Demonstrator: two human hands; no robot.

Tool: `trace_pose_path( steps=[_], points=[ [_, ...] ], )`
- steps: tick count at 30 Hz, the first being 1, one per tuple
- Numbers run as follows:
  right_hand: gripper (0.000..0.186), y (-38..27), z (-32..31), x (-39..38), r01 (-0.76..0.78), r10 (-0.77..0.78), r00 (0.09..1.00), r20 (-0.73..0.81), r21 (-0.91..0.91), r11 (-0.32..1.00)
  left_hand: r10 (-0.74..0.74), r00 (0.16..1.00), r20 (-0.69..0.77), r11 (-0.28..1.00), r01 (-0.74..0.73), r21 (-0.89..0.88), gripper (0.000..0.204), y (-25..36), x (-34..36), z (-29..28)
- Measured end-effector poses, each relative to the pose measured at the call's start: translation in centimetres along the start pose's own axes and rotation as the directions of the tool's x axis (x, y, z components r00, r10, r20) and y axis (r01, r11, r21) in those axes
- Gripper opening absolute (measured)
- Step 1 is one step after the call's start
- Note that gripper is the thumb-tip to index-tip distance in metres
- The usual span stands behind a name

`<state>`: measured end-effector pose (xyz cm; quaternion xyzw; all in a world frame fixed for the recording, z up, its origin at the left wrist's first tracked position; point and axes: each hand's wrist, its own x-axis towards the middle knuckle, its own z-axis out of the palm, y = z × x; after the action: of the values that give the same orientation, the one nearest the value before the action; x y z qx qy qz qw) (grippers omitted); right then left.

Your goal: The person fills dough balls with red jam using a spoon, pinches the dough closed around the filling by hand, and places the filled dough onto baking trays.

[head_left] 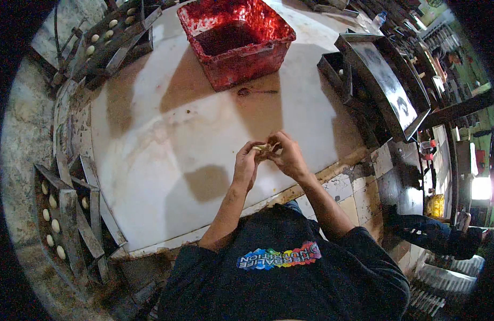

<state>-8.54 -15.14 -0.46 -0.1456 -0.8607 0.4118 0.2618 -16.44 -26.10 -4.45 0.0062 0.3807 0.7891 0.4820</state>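
Note:
Just above the near part of the white table, my left hand (245, 165) and my right hand (289, 159) meet around a small pale piece of dough (261, 147). My left fingers are closed on its left side. On the other side, my right fingers pinch it, with the index finger bent over the top. The fingers hide much of the dough. Beyond my hands, a small dark-smeared spoon (256, 92) lies on the table. Behind the spoon stands a red plastic tub (241, 67) with a dark mass inside and smears on its walls.
The white tabletop (145, 176) carries a few dark crumbs. Metal trays (70, 214) with pale dough balls (55, 225) stand at the left, and another tray (110, 32) at the far left holds more. Stacked metal trays (383, 80) crowd the right edge.

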Motion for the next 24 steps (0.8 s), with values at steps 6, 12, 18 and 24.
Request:
trace_pose_path(
  steps=[6, 12, 18, 24],
  points=[
    [0.024, 2.6, 0.7, -1.3, -0.465, 0.465, 0.885, 0.006, 0.006, 0.885, 0.208, 0.977, 0.045, 0.884, -0.207, 0.42, 0.038, -1.1, -0.9, 1.9],
    [0.051, 5.8, 0.6, -3.3, -0.511, 0.73, 0.682, 0.039, 0.74, 0.437, 0.173, 0.947, 0.271, 0.837, -0.287, 0.467, 0.076, -3.5, -0.9, 4.4],
    [0.054, 9.4, -2.9, -3.5, -0.456, 0.462, 0.878, -0.124, 0.07, 0.887, 0.321, 0.92, 0.225, 0.89, -0.374, 0.259, 0.068, -4.2, 0.3, 5.8],
    [0.047, 16.0, -7.6, -1.5, -0.097, 0.055, 0.994, -0.094, -0.531, 0.842, 0.398, 0.892, 0.213, 0.735, -0.449, 0.509, 0.018, -0.8, 6.5, 10.7]
  ],
)
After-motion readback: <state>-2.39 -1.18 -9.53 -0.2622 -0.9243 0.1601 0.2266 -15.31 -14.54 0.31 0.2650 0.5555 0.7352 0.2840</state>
